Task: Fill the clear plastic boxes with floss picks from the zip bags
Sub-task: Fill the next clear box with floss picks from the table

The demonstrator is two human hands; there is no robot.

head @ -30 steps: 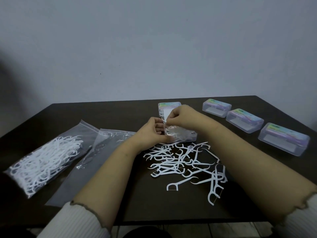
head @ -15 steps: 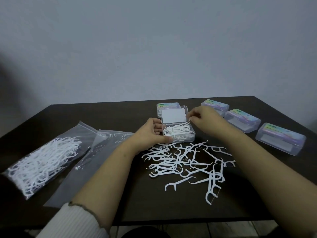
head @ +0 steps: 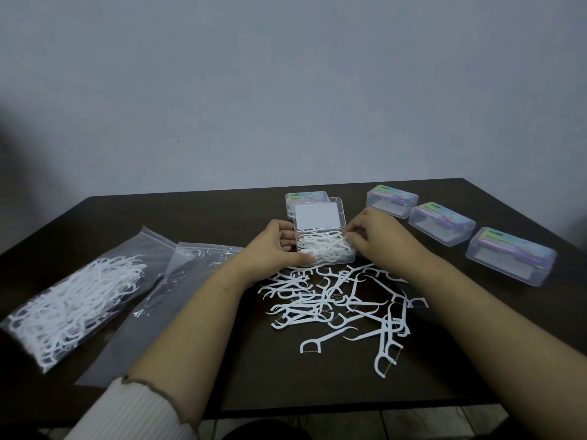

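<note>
A person's two hands work at an open box (head: 325,252) on a dark tabletop (head: 222,360), its lid (head: 318,214) tipped up at the back and white floss picks heaped inside. The left hand (head: 273,246) grips the box's left side, thumb curled along its near edge. The right hand (head: 373,235) has its fingers curled at the box's right rim; whether they pinch a pick cannot be told. Loose picks (head: 343,306) lie scattered just in front of the box, between the forearms. At far left lies a zip bag (head: 73,306) full of picks, with a nearly empty bag (head: 165,290) beside it. Three shut boxes (head: 441,224) line the right side, and another (head: 305,198) stands behind the open lid.
</note>
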